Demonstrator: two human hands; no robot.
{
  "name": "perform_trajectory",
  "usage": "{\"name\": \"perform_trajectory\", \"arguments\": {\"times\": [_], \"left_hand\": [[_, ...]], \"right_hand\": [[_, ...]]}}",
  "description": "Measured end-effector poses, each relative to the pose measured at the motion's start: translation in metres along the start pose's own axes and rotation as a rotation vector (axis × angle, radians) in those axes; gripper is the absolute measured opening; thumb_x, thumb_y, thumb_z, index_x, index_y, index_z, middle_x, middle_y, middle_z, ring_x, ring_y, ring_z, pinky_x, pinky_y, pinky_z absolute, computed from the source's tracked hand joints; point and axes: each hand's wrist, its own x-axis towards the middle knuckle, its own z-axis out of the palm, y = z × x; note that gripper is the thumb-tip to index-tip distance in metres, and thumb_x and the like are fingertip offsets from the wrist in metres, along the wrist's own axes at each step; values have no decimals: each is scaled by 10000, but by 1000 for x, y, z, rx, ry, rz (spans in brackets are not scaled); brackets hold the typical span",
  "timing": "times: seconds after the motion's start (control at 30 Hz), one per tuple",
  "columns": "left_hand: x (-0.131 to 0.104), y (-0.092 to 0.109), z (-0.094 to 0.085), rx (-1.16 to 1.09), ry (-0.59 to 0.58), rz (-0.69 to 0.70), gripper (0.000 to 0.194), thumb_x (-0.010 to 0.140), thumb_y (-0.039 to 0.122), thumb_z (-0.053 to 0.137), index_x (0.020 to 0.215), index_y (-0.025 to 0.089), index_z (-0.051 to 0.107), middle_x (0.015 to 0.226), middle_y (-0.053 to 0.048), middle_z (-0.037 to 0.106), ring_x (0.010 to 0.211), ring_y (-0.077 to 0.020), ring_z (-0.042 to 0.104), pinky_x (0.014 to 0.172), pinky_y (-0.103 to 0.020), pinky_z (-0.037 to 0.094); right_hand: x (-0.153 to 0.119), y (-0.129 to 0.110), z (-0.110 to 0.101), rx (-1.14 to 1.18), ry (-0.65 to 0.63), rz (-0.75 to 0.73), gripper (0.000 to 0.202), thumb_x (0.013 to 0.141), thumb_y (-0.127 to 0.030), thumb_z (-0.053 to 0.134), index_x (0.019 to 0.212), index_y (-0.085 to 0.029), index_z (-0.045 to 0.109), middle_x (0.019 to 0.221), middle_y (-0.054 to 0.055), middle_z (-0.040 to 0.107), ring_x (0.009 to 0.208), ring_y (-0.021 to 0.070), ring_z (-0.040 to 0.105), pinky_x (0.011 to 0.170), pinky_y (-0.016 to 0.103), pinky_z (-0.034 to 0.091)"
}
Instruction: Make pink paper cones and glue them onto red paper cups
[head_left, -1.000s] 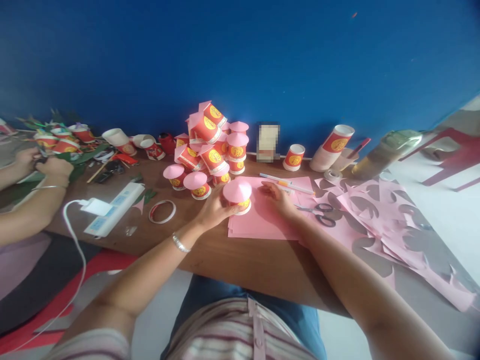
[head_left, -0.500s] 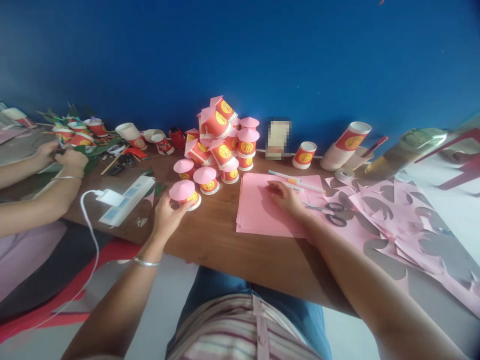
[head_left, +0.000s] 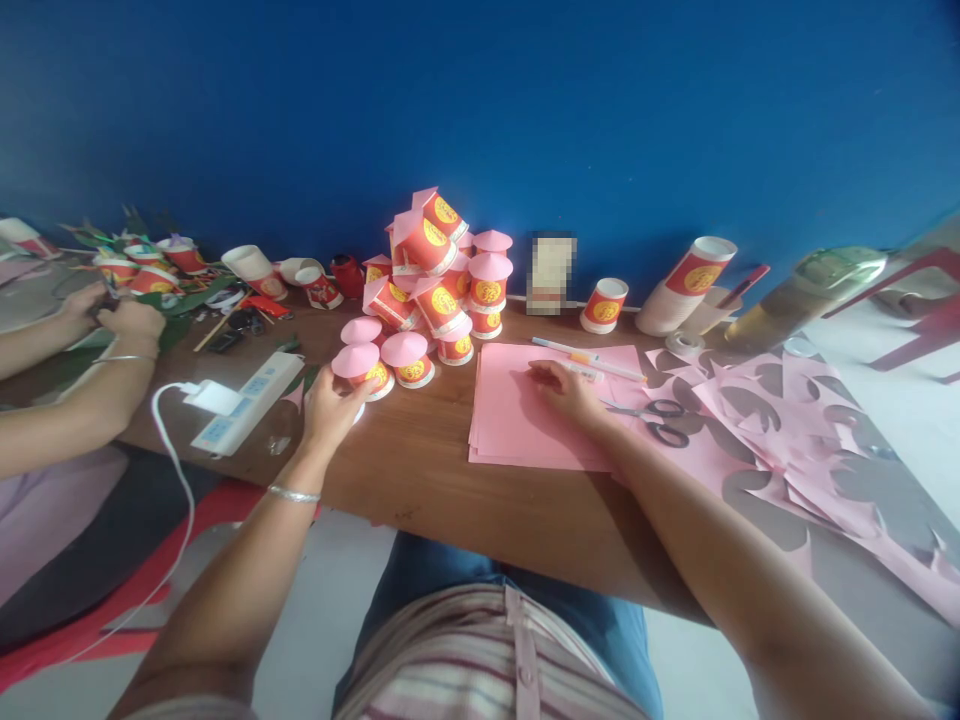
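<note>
My left hand [head_left: 328,412] is closed round the lower left side of a small red cup with a pink cone top [head_left: 355,360], its thumb against the cup. This cup stands close to two similar ones at the front of a pile of red cups with pink tops [head_left: 439,305]. A small white edge shows beside the thumb; I cannot make out what it is. On a stack of pink paper [head_left: 517,420] rests my right hand [head_left: 568,393], holding nothing, its fingers loosely bent and apart. Pens [head_left: 589,360] lie just beyond it, and scissors [head_left: 664,420] lie to its right.
Pink paper scraps [head_left: 795,440] spread over the right side. Behind are a lone cup [head_left: 604,306], a leaning cup stack [head_left: 686,285] and a bottle [head_left: 802,295]. At left are a power strip [head_left: 247,405] with a white cable and another person's hands [head_left: 112,312].
The pink-topped cup at my left hand has moved away from me, closer to the cups behind it. My left hand has shifted slightly with it. My right hand stays on the paper.
</note>
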Motion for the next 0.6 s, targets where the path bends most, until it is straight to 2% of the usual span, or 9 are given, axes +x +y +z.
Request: {"name": "perform_trajectory", "arguments": {"times": [0.27, 0.43, 0.6], "left_hand": [[4, 2, 1, 40, -13, -16, 571, 648, 560, 762, 1058, 193, 613, 1044, -98, 730, 984, -301, 692, 903, -412, 545], [7, 0, 3, 48, -15, -14, 573, 651, 561, 764, 1051, 193, 582, 1069, -115, 718, 1014, -315, 688, 909, -421, 546], [10, 7, 4, 64, -26, -5, 578, 648, 563, 763, 1041, 193, 557, 1115, -135, 705, 1056, -334, 682, 916, -434, 547]], "right_hand": [[0, -3, -2, -4, -18, 8, 419, 796, -237, 663, 1214, -245, 691, 1210, 64, 762, 1146, 250, 718, 1074, 447, 552], [0, -3, -2, -9, -17, 6, 419, 796, -220, 649, 1212, -245, 690, 1208, 60, 760, 1140, 241, 722, 1074, 427, 553], [0, -1, -1, -13, -27, -9, 413, 805, -221, 635, 1215, -236, 683, 1219, 59, 756, 1160, 243, 712, 1084, 444, 547]]}}
